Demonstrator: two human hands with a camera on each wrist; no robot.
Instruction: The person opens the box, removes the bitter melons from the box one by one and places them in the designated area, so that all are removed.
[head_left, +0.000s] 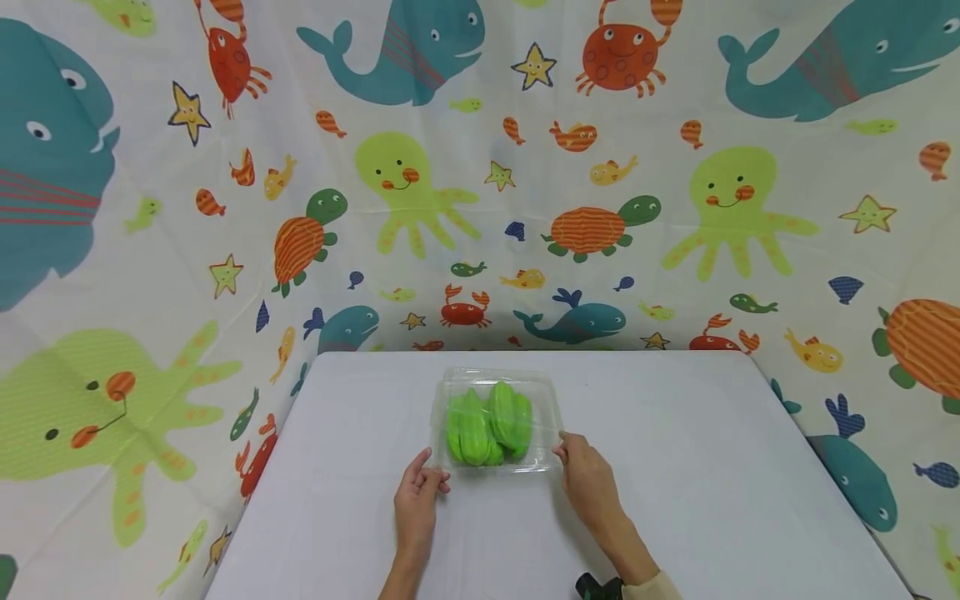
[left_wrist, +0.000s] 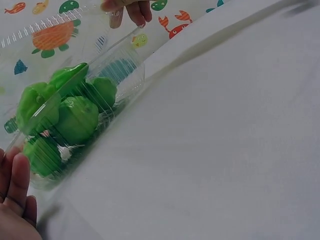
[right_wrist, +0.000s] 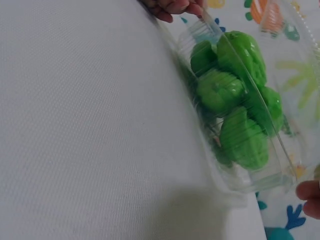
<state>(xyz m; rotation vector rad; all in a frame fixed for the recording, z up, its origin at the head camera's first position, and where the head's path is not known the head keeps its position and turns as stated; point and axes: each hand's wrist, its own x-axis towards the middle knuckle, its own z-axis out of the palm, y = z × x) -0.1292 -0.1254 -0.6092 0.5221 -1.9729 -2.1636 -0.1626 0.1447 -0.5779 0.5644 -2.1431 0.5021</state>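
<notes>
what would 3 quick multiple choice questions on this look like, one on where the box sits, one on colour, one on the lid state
1. Where is the clear plastic box?
A. on the white table, between both hands
B. on the floor
C. lifted high above the table

2. What colour are the vegetables inside?
A. red
B. green
C. yellow

3. What state is the box in?
A. lid fully off and set aside
B. crushed flat
C. lid over the vegetables, hands at its near corners

Answers:
1. A: the head view shows it resting on the table with the left hand and right hand at either side.
2. B: all three views show bright green pieces through the plastic.
3. C: the wrist views show the clear lid over the vegetables, and fingertips touch both near corners.
</notes>
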